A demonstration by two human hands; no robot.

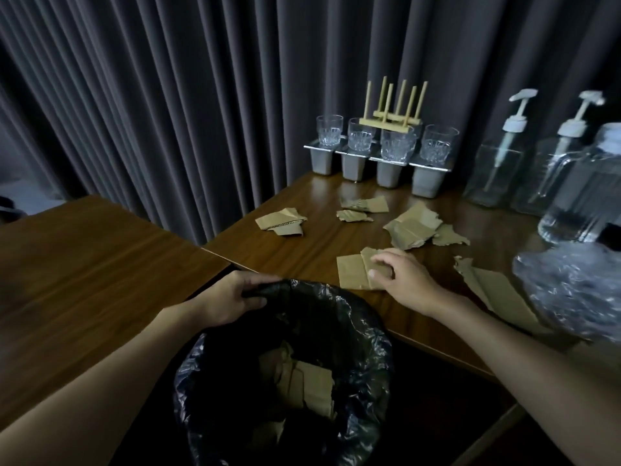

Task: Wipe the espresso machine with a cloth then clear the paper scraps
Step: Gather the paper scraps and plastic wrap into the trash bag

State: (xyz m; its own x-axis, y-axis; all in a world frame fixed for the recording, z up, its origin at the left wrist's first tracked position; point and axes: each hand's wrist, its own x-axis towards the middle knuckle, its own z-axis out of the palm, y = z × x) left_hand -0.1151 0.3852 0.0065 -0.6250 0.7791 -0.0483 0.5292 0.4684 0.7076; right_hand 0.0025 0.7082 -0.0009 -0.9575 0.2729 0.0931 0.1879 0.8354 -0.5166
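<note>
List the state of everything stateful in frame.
left hand, grips the bin liner's rim
right hand, fingers curled on the near scrap
near scrap, flat at the table edge, not lifted
bin liner, open, brown scraps inside
other paper scraps, loose on the table
glasses, four, upright, empty
pump bottles, two, upright, pumps fitted, contents unclear
pitcher, upright
</note>
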